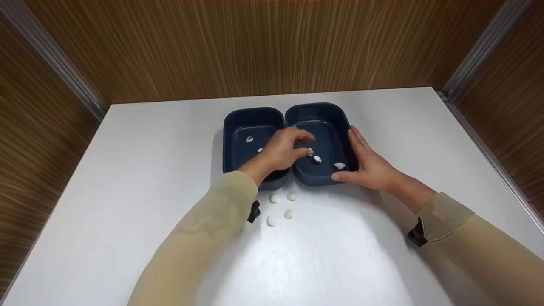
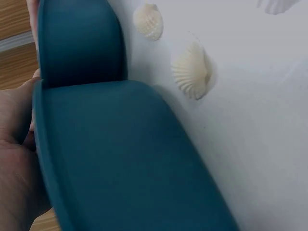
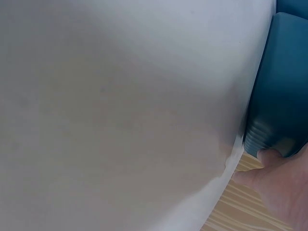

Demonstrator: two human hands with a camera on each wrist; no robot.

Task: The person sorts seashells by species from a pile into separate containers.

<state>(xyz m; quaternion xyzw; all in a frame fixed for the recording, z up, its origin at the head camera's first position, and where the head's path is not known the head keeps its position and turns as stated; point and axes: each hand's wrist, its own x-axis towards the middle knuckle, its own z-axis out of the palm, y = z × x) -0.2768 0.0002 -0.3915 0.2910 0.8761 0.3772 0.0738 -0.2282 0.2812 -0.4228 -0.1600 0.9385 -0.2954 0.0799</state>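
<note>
Two dark blue rectangular containers stand side by side, the left container (image 1: 228, 148) and the right container (image 1: 316, 179). My left hand (image 1: 278, 148) reaches across the left one into the right one. Its thumb tip is right at a small white seashell (image 1: 310, 151), with the fingers curved above and a gap between. Another white seashell (image 1: 317, 159) lies just below the thumb, and a third seashell (image 1: 339, 165) near the front right corner. My right hand (image 1: 372, 170) rests against the outside of that corner, straight fingers along the right wall and thumb across the front.
Several pale seashells lie on the white table (image 1: 140, 182) in front of the containers, among them a ribbed seashell (image 2: 191, 72). A seashell (image 1: 249, 139) sits inside the left container, with another partly hidden by my left hand. A wood-patterned panel (image 1: 263, 46) rises behind.
</note>
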